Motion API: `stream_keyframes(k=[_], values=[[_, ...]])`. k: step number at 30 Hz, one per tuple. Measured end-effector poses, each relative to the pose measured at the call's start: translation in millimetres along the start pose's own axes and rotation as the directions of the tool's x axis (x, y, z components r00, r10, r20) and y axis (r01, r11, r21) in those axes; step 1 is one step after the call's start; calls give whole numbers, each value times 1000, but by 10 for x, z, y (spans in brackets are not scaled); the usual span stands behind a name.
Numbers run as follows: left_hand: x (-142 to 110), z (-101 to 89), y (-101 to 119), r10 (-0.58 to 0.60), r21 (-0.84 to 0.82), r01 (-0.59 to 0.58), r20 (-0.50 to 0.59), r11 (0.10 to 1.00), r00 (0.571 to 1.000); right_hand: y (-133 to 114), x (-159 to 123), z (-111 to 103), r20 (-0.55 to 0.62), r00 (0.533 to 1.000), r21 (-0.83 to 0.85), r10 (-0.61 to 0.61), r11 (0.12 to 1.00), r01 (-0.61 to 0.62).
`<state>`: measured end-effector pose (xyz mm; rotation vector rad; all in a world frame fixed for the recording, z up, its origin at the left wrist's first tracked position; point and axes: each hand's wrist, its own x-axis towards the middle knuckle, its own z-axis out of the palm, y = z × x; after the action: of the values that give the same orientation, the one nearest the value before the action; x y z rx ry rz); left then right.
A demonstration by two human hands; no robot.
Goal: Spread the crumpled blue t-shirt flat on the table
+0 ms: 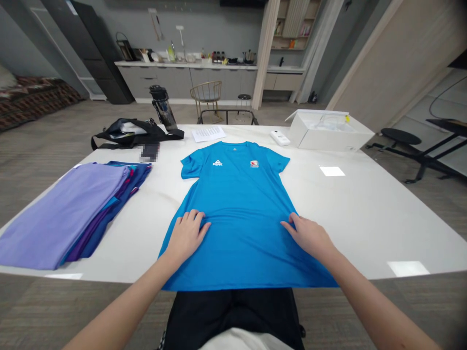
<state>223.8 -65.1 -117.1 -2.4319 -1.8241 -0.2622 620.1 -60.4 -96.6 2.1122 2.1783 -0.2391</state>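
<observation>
A blue T-shirt (241, 194) lies front side up on the table, with its collar at the far end and its hem along the near edge. Small chest logos show on both sides of it. My left hand (188, 233) rests on the shirt's left part, open, with the thumb held apart. Near the right side seam, my right hand (308, 232) touches the cloth, fingers slightly bent and thumb apart. Shallow wrinkles run across the fabric between the two hands.
A pile of folded clothes (69, 209), lavender on top, lies at the left. Along the back of the white table (365, 209) are a black bag (127, 131), a dark bottle (163, 108), a paper sheet (208, 133), a small white device (280, 138) and a white box (321, 133).
</observation>
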Motion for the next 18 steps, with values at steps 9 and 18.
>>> stream_keyframes(k=[9,18], values=[[1942,-26,-394,-219,32,220,-32,975,975,-346,2005,-510,-323,945,128,-53,987,99],[2825,570,-1039,-532,-7,554,271,833,802,-113,3125,-297,-30,933,214,360,914,-346]])
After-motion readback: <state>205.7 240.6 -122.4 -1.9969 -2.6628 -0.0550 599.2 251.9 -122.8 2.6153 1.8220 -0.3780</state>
